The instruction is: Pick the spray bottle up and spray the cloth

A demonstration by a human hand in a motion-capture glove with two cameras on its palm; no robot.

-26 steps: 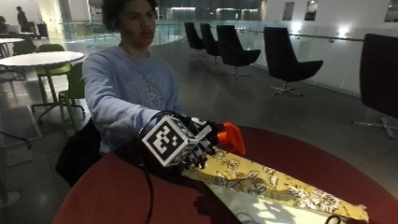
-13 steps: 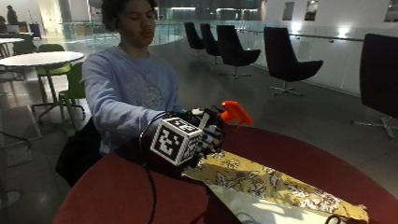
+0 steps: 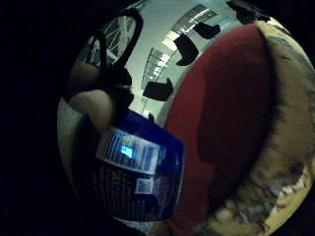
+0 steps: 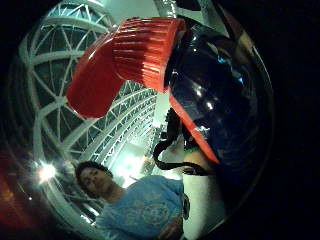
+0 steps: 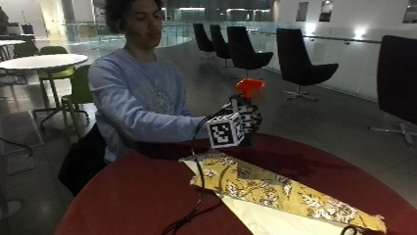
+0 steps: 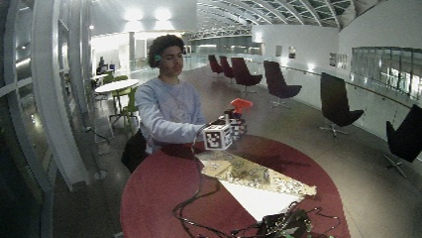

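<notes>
In the outside view, the spray bottle (image 5: pixel 247 105) has risen: a second ago the gloved right hand (image 5: pixel 244 122) held it low, close over the near end of the cloth (image 5: pixel 273 188), and now it stands upright above the red table (image 5: pixel 130 196), its orange-red spray head (image 5: pixel 250 87) topping the hand. The pickup looks done; by my reading the spraying is not, since the nozzle seems to face outward rather than down at the cloth. The gloved fingers are curled round the bottle's body below the head. The cloth lies flat below and slightly ahead of the grip, not touching it, running away along the table.

In the wide outside view, the same holds: the bottle (image 6: pixel 237 111) is held up in the hand (image 6: pixel 234 126), well off the table (image 6: pixel 158 188), with the patterned cloth (image 6: pixel 254 173) spread under and beyond it.

In the little finger side palm view, the dark blue bottle (image 3: pixel 140 172) with its label sits close against the palm, a bare fingertip (image 3: pixel 96 108) pressed to its side; the table (image 3: pixel 221 123) and cloth (image 3: pixel 280 147) lie beyond.

In the thumb side palm view, the ribbed spray head (image 4: pixel 125 60) and blue shoulder (image 4: pixel 215 100) fill the space next to the palm.
</notes>
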